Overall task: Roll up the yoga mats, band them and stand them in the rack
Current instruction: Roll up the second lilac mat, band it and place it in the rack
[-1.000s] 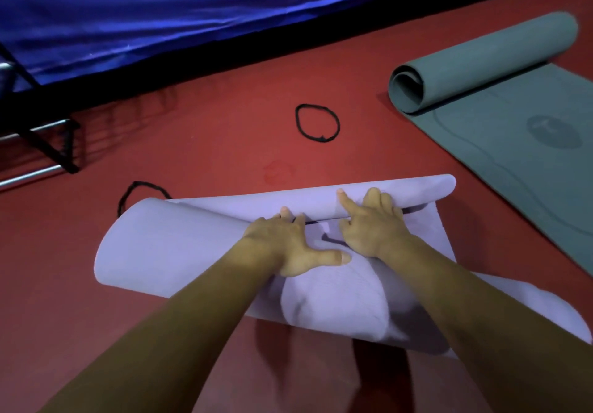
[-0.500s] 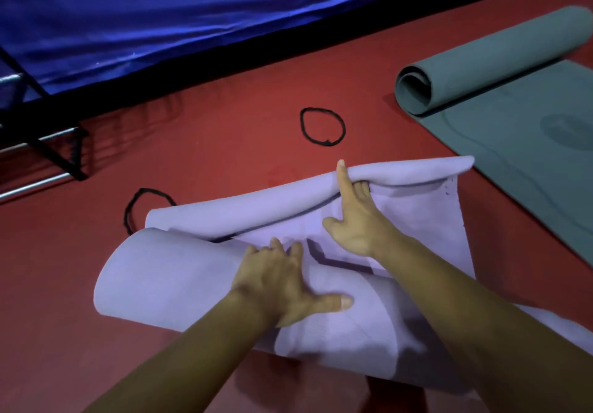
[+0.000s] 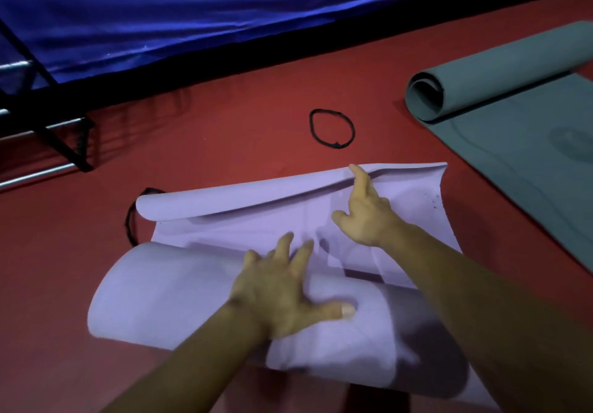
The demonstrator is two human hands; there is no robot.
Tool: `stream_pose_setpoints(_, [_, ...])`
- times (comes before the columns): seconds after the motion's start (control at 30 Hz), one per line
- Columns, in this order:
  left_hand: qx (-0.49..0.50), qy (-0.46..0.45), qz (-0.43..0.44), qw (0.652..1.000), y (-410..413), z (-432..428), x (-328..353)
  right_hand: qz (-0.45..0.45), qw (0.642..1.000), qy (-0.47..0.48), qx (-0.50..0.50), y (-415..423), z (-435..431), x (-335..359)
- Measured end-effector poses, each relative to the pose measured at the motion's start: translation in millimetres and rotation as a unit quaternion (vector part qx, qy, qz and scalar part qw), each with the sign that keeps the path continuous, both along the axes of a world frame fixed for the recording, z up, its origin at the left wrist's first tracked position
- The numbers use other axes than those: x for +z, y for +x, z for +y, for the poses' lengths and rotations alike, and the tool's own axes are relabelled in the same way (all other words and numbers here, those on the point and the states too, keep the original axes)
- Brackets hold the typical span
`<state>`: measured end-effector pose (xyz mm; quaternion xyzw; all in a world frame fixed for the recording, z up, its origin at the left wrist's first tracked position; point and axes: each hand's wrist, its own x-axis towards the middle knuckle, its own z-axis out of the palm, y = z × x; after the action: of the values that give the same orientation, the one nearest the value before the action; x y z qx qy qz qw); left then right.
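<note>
A lilac yoga mat [image 3: 256, 220] lies across the red floor in front of me. Its near part forms a loose, wide roll [image 3: 167, 300] and its far edge [image 3: 256, 197] curls over towards me. My left hand [image 3: 282, 297] presses flat on the near roll with fingers spread. Further out, my right hand [image 3: 365, 213] has its index finger stretched onto the curled far edge. One black band [image 3: 332, 128] lies as a loop beyond the mat. A second black band [image 3: 130, 220] shows at the mat's left end, partly hidden under it.
A grey-green mat [image 3: 513, 143] lies at the right, its far end rolled up [image 3: 426, 95]. Metal bars of a black-framed rack [image 3: 48, 143] stand at the far left. Blue sheeting [image 3: 224, 11] closes off the back.
The mat has opened out: the far curled edge moved away from the near roll. My right hand went forward with that edge, and my left hand drew back onto the roll.
</note>
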<state>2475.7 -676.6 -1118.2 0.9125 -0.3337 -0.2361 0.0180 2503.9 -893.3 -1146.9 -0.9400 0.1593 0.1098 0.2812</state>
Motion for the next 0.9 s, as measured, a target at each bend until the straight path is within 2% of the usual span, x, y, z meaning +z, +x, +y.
stream_pose_setpoints(0.03, [0.022,-0.054,0.004,0.998,7.2,1.2,-6.2,-0.005,1.000,-0.006,-0.005,-2.1,-1.2,-0.3])
stream_pose_setpoints(0.1, [0.075,-0.118,-0.049,0.989,20.3,-0.1,-17.9,-0.019,1.000,-0.014,-0.006,-5.1,-4.3,-1.6])
stream_pose_setpoints(0.13, [0.103,-0.115,-0.071,0.985,27.4,-2.8,-22.9,-0.025,0.999,-0.020,-0.003,-6.1,-6.5,-3.6])
stream_pose_setpoints(0.2, [0.142,-0.065,-0.061,0.986,40.9,-9.8,-29.0,-0.026,0.999,-0.032,0.004,-8.5,-9.8,-7.7])
stream_pose_setpoints(0.43, [0.162,0.000,-0.013,0.987,77.9,-34.2,-35.4,0.014,0.998,-0.055,0.027,-15.0,-1.1,-3.1])
stream_pose_setpoints(0.67, [0.166,0.002,-0.004,0.986,87.0,-42.4,-35.5,-0.024,0.998,-0.054,-0.016,-65.8,23.1,13.0])
stream_pose_setpoints(0.9, [0.170,-0.046,-0.014,0.984,74.3,-31.9,-34.6,-0.086,0.987,-0.134,-0.030,-120.5,54.2,10.7])
